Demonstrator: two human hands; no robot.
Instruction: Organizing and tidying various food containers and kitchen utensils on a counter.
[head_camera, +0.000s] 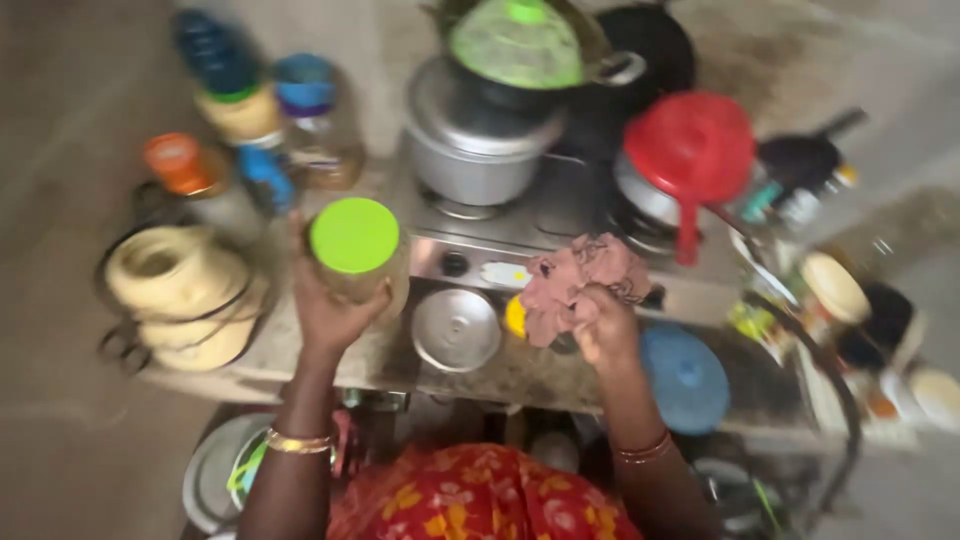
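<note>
Honestly the green-lidded clear plastic jar (358, 255) looks light but slick, so the left hand (325, 310) wraps its body, while the right hand (600, 325) is bunched tight on a soft, limp pinkish-brown cloth (580, 280) over the bench (500, 375).

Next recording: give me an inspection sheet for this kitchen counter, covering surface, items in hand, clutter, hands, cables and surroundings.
Surface: worn grey stone counter, crowded; picture is motion-blurred.
Job's things: clear jar with green lid; crumpled dusty-pink cloth.
Clutter: steel pot on the two-burner stove, green mesh cover, red plastic lid, small steel lid, blue round lid, capped jars at the back left, cream stacked container.
Hands: left hand grips the jar; right hand grips the cloth.
Cables: nothing seen.
Surroundings: bare grey wall behind; more vessels under the counter, unclear.
</note>
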